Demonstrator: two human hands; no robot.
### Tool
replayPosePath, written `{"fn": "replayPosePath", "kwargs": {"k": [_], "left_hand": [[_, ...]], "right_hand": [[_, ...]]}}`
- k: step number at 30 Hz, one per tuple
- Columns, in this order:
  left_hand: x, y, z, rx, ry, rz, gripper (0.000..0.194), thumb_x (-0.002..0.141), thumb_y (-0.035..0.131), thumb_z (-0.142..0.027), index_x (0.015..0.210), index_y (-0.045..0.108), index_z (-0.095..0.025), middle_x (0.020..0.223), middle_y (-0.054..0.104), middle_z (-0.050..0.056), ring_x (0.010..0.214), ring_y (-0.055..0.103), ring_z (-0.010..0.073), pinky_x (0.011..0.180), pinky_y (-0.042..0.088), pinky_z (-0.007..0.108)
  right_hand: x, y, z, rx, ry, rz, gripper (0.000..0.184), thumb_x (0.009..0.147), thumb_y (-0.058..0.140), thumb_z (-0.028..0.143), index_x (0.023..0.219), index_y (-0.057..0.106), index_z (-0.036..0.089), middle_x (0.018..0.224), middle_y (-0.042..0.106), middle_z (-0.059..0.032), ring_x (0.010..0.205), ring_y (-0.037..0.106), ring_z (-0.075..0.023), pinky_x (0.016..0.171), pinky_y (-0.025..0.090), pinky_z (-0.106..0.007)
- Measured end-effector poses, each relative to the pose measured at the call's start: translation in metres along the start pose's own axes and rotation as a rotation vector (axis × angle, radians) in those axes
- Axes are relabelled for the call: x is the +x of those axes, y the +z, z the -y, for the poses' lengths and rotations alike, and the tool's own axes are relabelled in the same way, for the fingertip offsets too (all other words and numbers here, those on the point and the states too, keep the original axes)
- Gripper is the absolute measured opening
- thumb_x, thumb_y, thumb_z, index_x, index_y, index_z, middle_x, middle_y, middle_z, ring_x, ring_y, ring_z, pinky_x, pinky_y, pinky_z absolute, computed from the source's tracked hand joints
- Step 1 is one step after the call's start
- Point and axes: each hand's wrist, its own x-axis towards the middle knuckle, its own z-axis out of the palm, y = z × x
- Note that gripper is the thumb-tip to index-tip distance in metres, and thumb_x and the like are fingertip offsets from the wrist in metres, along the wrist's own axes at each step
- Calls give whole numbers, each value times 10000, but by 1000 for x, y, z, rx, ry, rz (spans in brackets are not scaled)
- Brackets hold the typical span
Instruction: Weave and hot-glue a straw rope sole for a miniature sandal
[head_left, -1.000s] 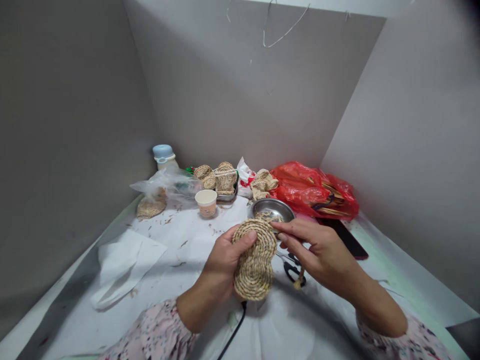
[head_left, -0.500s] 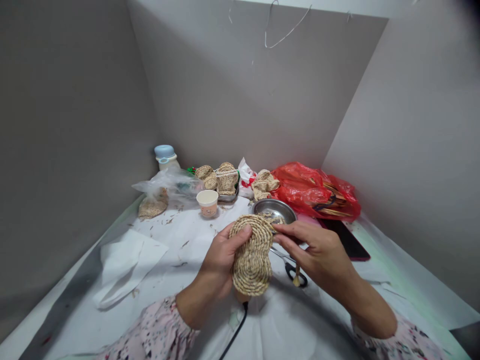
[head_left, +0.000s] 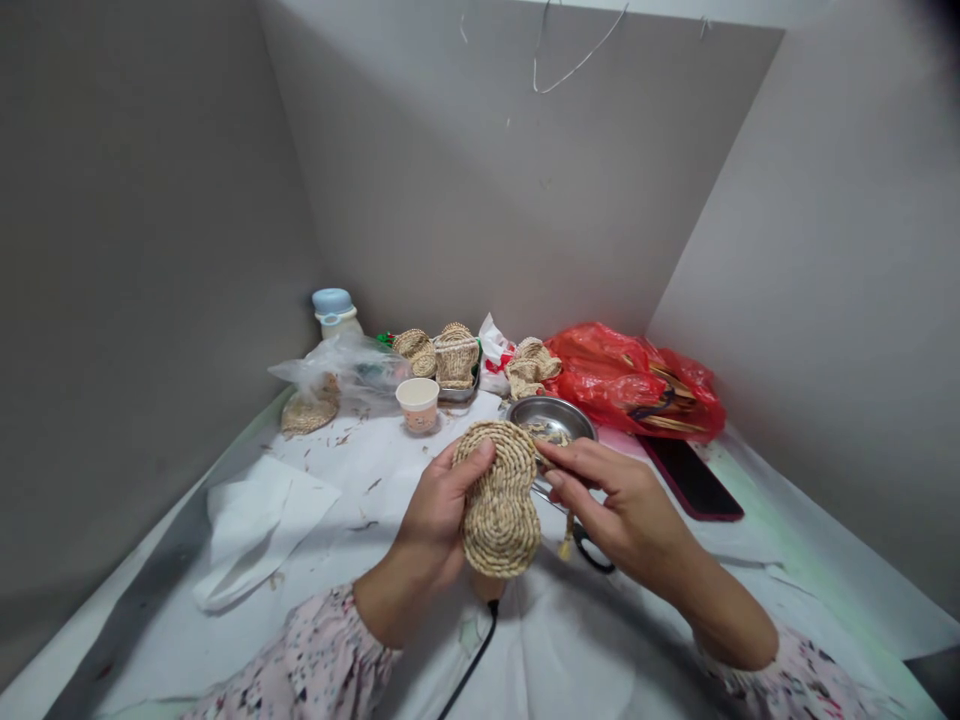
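Coiled straw mat (head_left: 499, 500) up slightly vs prev frm; L hand (head_left: 429, 510) fingers clamped on it, firm, steadying; R hand (head_left: 622, 510) fingers pinched together at rim, held item unclear.

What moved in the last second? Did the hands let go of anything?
The woven straw piece moved up and slightly left, its top tipping left, with the left hand and right hand moving along. The loose straw end swung left. Neither hand let go. The paper cup and steel bowl stayed put.
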Motion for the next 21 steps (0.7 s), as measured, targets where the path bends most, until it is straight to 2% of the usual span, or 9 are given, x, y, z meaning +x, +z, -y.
{"fn": "replayPosePath", "kwargs": {"k": [4,7,9,13,15,21], "left_hand": [[3,-2,0,13,28,-3,291,773,730,-260,1018,633,-137,837,713,63,661,666,172,654,565,308],[3,-2,0,5,30,-3,275,780,725,-251,1016,637,-140,866,718,64,682,670,167,692,567,308],[2,-1,0,-17,27,-14,247,784,721,-232,1000,645,-141,900,721,64,715,675,158,752,563,303],[2,0,0,-55,32,-24,197,795,701,-177,983,654,-145,918,720,57,803,678,156,803,549,278],[3,0,0,-59,42,-30,199,791,703,-168,983,656,-143,922,719,58,808,677,154,790,550,266],[3,-1,0,-16,38,-31,220,791,711,-228,982,651,-139,857,708,66,693,670,169,693,573,303]], "right_hand": [[-2,9,-6,55,74,-69,249,911,584,221,1117,722,196,802,691,-49,658,649,-152,619,532,-277],[-4,14,-8,67,99,-125,220,911,585,225,1067,737,198,804,705,-51,612,648,-144,584,527,-271],[-4,16,-7,35,75,-152,219,908,581,211,1060,738,195,796,712,-54,611,650,-151,588,529,-279],[-5,20,-5,-62,-24,-204,236,904,564,154,1075,723,183,875,733,-74,767,684,-184,719,553,-314],[-5,22,-6,-96,-76,-224,245,899,558,124,1084,713,163,899,734,-79,812,685,-183,760,553,-312],[-5,16,-10,-211,-172,-219,266,894,538,75,1104,698,105,895,720,-106,802,681,-179,733,556,-298]]}}
